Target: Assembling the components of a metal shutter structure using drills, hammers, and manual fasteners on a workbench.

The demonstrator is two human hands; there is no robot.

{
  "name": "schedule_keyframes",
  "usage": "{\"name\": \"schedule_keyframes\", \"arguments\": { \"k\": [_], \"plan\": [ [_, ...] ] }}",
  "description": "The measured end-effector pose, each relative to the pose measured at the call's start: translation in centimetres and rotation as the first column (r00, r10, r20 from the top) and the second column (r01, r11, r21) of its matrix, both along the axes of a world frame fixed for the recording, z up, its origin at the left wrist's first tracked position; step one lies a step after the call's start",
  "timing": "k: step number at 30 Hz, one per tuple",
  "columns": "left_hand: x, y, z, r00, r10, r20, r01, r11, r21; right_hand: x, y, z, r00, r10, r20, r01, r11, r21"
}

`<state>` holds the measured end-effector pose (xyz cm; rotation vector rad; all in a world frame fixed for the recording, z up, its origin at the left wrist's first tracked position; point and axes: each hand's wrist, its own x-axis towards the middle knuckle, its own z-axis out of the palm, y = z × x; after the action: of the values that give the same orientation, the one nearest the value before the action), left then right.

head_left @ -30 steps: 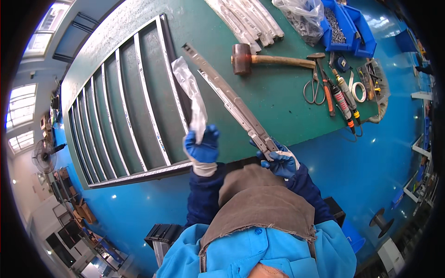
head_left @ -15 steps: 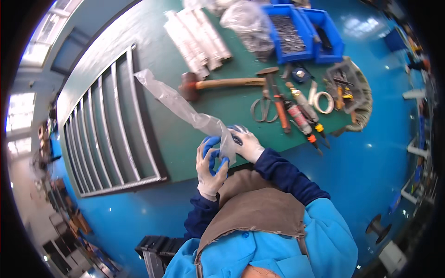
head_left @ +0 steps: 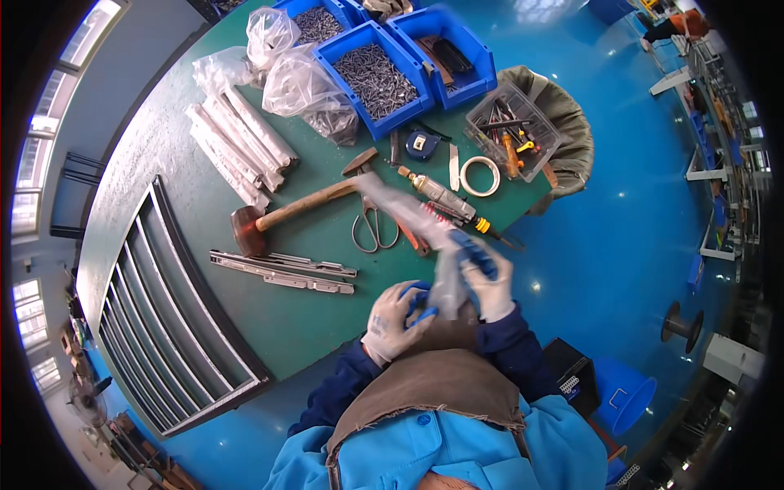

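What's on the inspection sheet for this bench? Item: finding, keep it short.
Surface: green table, slatted frame at its left.
Job's things: plastic sleeve, motion-blurred, held up; metal rails lying below the mallet.
Clutter: scissors, tape measure, tape roll, blue bins.
Hands: both gloved; right hand grips the sleeve; left hand beside its lower end, contact unclear.
Cables: dark strand past a tool's yellow end; cord or tip, cannot tell.
Surroundings: blue floor, bucket, spool, fan.

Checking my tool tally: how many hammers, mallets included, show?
2. The brown-headed mallet lies beyond the metal rails; the hammer, partly behind the plastic sleeve, has its head by the mallet's handle end. Others could be hidden.
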<state>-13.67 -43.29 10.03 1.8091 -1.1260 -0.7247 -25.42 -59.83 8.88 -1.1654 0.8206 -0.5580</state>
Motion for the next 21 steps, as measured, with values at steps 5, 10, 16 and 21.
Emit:
{"name": "schedule_keyframes", "arguments": {
  "k": [5, 10, 16, 21],
  "plan": [
    [-1.2, -3.5, -0.3, 0.969, 0.118, -0.218, -0.107, 0.992, 0.062, -7.6, -14.9, 1.2, 0.873, -0.486, 0.045, 0.421, 0.704, -0.572],
    [-3.6, -6.8, -0.6, 0.786, 0.468, -0.404, -0.479, 0.874, 0.08, -8.3, -29.2, 1.4, 0.801, -0.545, 0.247, 0.591, 0.657, -0.467],
    [-7.0, -10.3, -0.1, 0.75, 0.595, -0.29, -0.584, 0.801, 0.134, -12.0, -53.6, -18.3, 0.86, -0.457, -0.228, 0.362, 0.86, -0.358],
    [-8.2, -10.0, 0.3, 0.707, 0.678, -0.199, -0.649, 0.735, 0.196, -10.9, -60.0, -26.6, 0.886, -0.152, -0.437, 0.197, 0.979, 0.058]
  ]
}}
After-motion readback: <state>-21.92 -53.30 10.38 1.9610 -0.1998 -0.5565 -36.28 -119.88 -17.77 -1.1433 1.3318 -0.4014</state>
